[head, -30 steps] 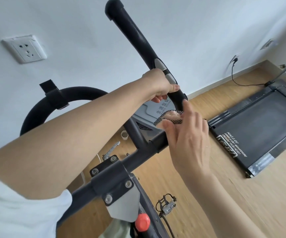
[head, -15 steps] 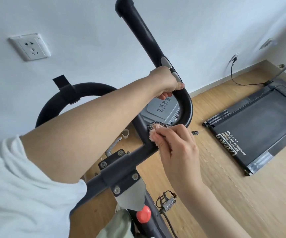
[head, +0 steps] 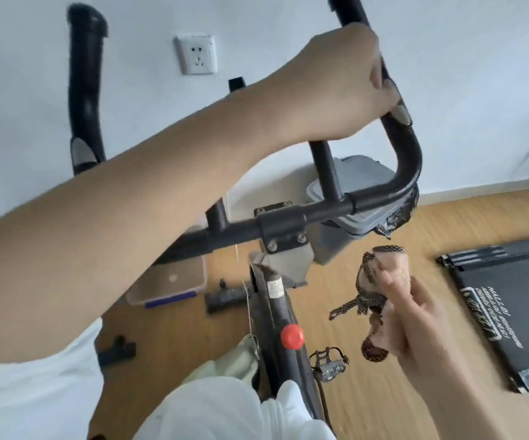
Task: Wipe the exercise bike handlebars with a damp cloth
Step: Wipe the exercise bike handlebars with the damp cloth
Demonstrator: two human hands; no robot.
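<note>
The right hand has come off the bar. Half a second ago it pressed the pinkish cloth with a black-and-white checked edge against the lower bend of the black padded exercise bike handlebars. Now the cloth hangs in the air below that bend, well apart from it, above the wooden floor. The right fingers are curled round the bunched cloth, and loose ends trail out toward the bike frame.

The left hand has not shifted. Its fingers are clenched round the right-side upright of the handlebars, just above the silver sensor plate, steadying the bike. The view has swung, so the left-side upright now shows as well.

The stroke on the right bend looks finished, or paused to regather the cloth. The crossbar's middle, the left-side upright and the stretch under the left hand probably remain to be wiped.
</note>
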